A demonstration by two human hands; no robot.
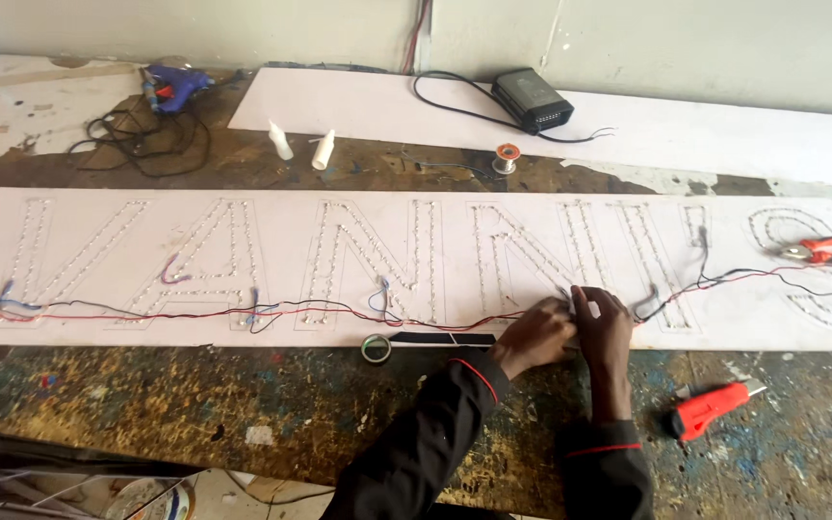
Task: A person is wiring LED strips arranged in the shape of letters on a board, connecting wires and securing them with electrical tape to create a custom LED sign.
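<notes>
A long white sign board [339, 221] lies across the workbench, with letter outlines made of small lights. Red, black and blue wires [243, 313] run along its lower part. My left hand [534, 337] and my right hand [601, 323] meet at the board's lower edge, right of centre. Both pinch the wire ends [567, 301] there, fingers closed on them. A roll of tape [376, 348] and a dark strip [445, 339] lie just left of my left hand.
A red utility knife [710, 408] lies on the bench at right. Red-handled pliers [820, 250] rest on the board's right end. At the back are a black power supply [532, 99], a solder spool [506, 157], two white tubes [300, 144] and a blue glue gun [173, 87].
</notes>
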